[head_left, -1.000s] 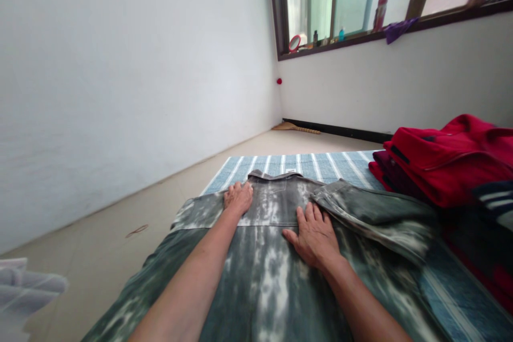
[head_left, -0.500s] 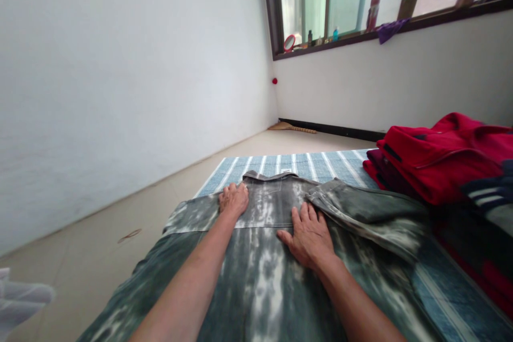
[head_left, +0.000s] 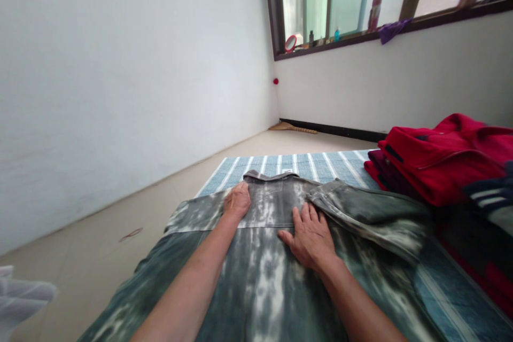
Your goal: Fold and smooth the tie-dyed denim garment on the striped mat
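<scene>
A green-grey shirt [head_left: 262,262] with whitish tie-dye streaks lies spread out before me, its collar [head_left: 270,176] at the far end. My left hand [head_left: 238,200] is on the shoulder part just left of the collar, fingers curled in and closed on the cloth; the fingertips are hidden. Flat on the shirt below the yoke seam rests my right hand [head_left: 308,232], fingers stretched and slightly apart. Beside its fingertips a sleeve [head_left: 368,211] is bent outward to the right.
Under the shirt is a blue-and-white striped sheet [head_left: 276,161]. Folded red clothes [head_left: 441,155] are piled at the right, with a dark striped garment [head_left: 492,192] beside them. White sheer cloth [head_left: 24,294] shows at the lower left. Small bottles and a round mirror [head_left: 290,43] stand on the windowsill.
My left hand has shifted slightly right toward the collar, and its fingers have curled in. My right hand and the shirt look the same.
</scene>
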Tool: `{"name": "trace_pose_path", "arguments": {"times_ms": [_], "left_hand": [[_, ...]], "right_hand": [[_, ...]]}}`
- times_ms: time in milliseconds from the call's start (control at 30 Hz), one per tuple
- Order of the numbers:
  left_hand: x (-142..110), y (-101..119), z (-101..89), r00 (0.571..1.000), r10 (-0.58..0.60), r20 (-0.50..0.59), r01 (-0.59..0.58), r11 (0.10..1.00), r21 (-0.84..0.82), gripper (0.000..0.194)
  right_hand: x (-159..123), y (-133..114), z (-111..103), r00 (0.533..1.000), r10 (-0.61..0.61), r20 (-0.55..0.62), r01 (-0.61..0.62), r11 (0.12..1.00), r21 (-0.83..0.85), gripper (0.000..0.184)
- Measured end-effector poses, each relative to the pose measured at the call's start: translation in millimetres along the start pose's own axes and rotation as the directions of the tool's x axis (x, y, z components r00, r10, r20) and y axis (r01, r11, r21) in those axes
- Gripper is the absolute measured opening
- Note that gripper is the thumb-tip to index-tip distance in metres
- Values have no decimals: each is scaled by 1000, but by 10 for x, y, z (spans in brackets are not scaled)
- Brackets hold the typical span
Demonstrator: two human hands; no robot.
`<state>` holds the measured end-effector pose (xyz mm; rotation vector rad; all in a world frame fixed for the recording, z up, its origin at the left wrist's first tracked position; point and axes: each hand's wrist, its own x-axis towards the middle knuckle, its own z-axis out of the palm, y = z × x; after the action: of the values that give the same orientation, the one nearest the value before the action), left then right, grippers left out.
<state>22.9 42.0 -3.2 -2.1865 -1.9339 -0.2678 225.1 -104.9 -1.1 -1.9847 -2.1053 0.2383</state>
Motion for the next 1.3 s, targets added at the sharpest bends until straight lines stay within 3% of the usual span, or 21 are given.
{"name": "trace_pose_path", "arguments": {"times_ms": [233, 633, 900, 1300], "left_hand": [[3, -37, -1, 998, 68, 12, -67, 996, -65, 21], [24, -43, 76, 997, 68, -36, -72, 989, -126, 17], [50, -77, 96, 992, 129, -5, -128, 979, -160, 24], [17, -23, 20, 993, 122, 0, -121, 982, -145, 25]], "right_hand": [[0, 1, -7, 1000, 8, 20, -8, 1000, -7, 75], [-5, 2, 8, 1000, -3, -4, 3, 1000, -10, 76], [3, 7, 19, 1000, 1, 0, -1, 1000, -11, 76], [-10, -6, -22, 999, 12, 30, -12, 1000, -13, 75]]}}
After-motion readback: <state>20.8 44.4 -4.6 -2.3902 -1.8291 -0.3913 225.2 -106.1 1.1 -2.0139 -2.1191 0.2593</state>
